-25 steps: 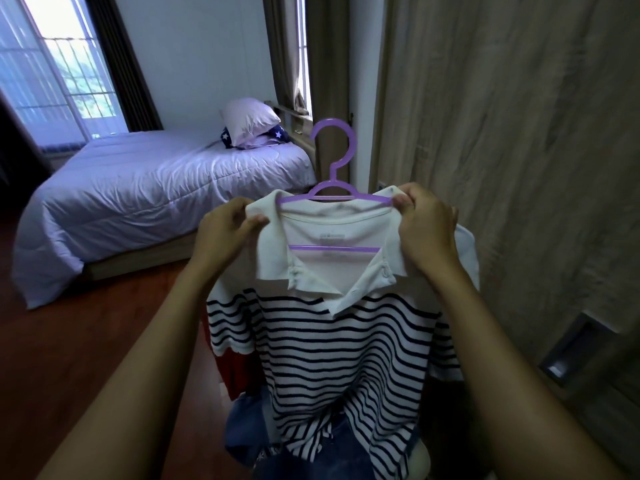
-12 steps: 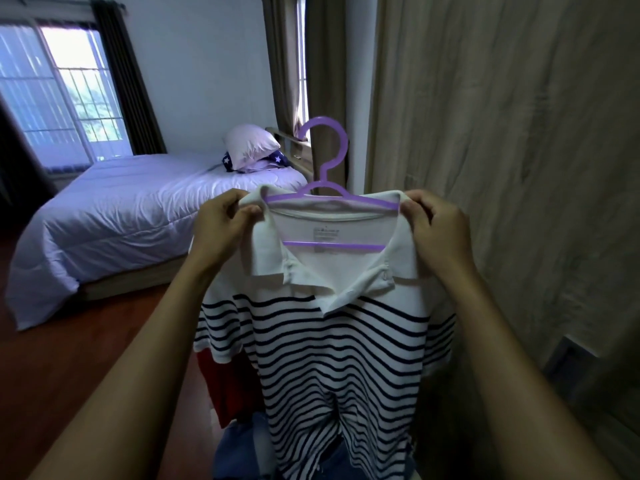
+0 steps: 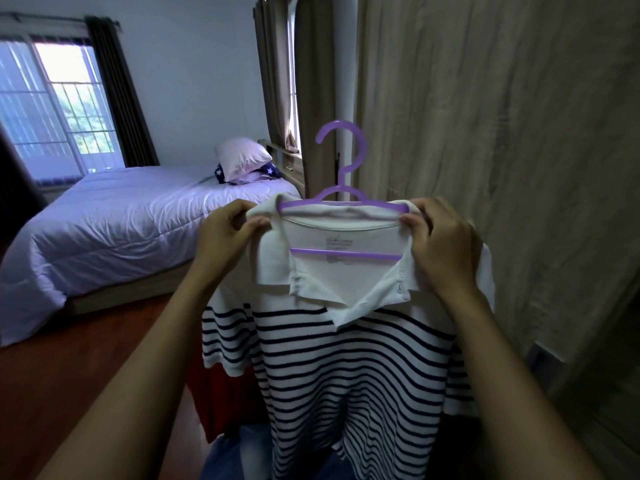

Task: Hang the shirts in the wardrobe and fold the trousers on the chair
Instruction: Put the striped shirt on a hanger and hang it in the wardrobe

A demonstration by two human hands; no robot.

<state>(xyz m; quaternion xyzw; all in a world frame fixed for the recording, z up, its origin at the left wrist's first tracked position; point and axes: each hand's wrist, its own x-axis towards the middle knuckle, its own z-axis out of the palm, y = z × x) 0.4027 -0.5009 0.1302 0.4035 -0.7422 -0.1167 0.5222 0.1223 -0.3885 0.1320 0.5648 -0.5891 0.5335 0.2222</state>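
Left hand (image 3: 225, 237), right hand (image 3: 440, 247) pinch striped white polo shirt (image 3: 346, 358) collar on purple plastic hanger (image 3: 343, 205); risk: uneven release slips shoulder off.

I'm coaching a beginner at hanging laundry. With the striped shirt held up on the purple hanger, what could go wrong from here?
1. The left hand and right hand both pinch the striped shirt at the collar ends. Freeing one to take the purple hanger may let that shoulder slip off.
2. The wardrobe door alongside looks shut, with no hand free to open it.
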